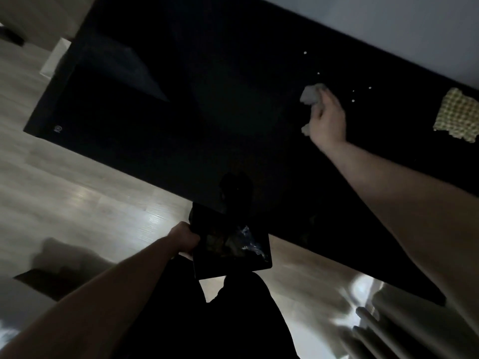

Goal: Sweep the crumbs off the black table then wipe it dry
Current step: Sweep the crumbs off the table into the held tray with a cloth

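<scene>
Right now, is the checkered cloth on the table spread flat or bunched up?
Spread flat. The checkered cloth lies open on the black table, its whole grid pattern showing, untouched by either hand.

Head view — tilted, down over table (181,112)

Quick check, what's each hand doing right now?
Left hand: grips the black rectangular tray at the black table's near edge.
Right hand: grips a crumpled white cloth on the table.
</scene>
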Tool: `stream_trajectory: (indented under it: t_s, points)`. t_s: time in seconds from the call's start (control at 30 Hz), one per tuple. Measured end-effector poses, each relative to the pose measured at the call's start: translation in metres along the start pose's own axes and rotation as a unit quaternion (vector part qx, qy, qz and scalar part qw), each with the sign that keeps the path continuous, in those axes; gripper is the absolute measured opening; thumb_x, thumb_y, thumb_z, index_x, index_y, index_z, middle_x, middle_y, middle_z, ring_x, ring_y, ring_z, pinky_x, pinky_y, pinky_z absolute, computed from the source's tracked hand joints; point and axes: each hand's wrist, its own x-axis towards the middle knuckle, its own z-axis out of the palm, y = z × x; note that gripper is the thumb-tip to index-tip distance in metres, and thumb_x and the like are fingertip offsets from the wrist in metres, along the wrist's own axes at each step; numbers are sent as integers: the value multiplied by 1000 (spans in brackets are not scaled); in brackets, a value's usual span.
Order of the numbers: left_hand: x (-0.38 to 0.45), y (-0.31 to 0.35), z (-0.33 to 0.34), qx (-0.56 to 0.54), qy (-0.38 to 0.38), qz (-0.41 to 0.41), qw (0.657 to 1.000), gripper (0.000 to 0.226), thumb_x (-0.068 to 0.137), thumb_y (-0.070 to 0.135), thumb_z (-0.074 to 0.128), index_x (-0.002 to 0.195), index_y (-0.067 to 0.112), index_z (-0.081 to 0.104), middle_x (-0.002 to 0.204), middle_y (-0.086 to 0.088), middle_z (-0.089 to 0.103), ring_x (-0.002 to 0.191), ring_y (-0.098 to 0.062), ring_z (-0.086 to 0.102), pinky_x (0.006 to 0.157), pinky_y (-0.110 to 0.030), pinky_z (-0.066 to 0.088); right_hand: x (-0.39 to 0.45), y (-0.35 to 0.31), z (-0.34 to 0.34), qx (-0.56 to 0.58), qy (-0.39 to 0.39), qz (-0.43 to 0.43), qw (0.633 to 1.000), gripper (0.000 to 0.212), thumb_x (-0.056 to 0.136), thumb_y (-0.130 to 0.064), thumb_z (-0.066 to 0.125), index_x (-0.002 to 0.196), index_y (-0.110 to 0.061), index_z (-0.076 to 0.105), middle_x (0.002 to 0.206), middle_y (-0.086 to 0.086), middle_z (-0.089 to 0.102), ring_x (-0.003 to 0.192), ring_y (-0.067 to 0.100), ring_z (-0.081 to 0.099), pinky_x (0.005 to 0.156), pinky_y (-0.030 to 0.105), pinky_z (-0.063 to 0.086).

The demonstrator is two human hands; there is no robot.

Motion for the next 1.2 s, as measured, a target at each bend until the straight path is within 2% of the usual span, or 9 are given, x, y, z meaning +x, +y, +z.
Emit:
stream_trajectory:
  t_s: [0.1,0.13,0.27,0.43,0.53,0.6,0.77,0.97,1.2]
  points:
    - [-5,5,-2,-13,11,0,1000,10,78,8,61,75,6,70,75,-13,73,74,-28,73,64,-33,57,54,12,-2,-1,22,17,1000,52,101,-27,30,147,-19,53,153,4,52,140,17,48,122,33,34]
    - [-4,7,-1,-27,14,-3,1000,14,81,3,59,71,8,68,69,-10,70,66,-26,70,58,-30,54,70,13,-2,4,32,16,999,55,99,-30,26,145,-19,54,150,4,54,137,17,51,121,33,36]
    - [6,7,-2,-64,-4,-21,998,17,84,-5,56,89,-2,72,74,-17,72,49,-20,70,42,-26,54,107,-6,-2,-7,36,25,999,49,108,-12,31,156,-13,42,161,8,41,146,17,39,115,13,17]
    - [24,-1,-7,-41,-2,-4,999,45,57,21,53,93,4,76,86,-19,78,80,-34,77,77,-49,65,161,-8,19,-83,9,-11,996,48,110,-14,30,156,-8,39,166,13,31,156,33,22,125,32,11]
    - [28,-3,-5,-49,5,-8,999,42,57,22,53,90,7,76,84,-17,78,78,-33,78,76,-49,66,167,-14,31,-166,-46,-10,985,52,110,-27,30,161,-19,30,172,9,15,159,33,6,128,45,1]
    - [30,-4,-4,-57,7,-11,998,41,57,22,55,90,8,76,84,-16,78,77,-32,78,75,-49,66,155,-16,37,-194,-55,-23,979,56,108,-31,32,163,-26,25,173,5,12,160,32,3,129,49,1]
    - [34,-5,-7,-41,-14,-3,999,50,57,25,55,98,5,76,90,-16,78,85,-33,77,80,-48,65,90,-7,49,-201,-60,-147,967,56,103,-28,38,158,-21,38,168,7,29,157,30,22,129,49,12]
    - [13,3,-12,-15,-5,1,1000,48,63,21,56,103,2,75,97,-18,77,89,-33,76,84,-46,64,-28,-11,73,-120,-86,-215,965,51,103,-22,46,154,-20,48,165,2,37,155,25,28,125,49,26]
    - [-1,-1,-3,12,23,7,1000,29,84,12,63,106,-1,75,103,-20,77,99,-33,75,87,-39,61,-172,-18,90,-25,-199,-264,943,49,103,-9,47,151,-19,52,165,-4,37,158,14,20,128,40,18]
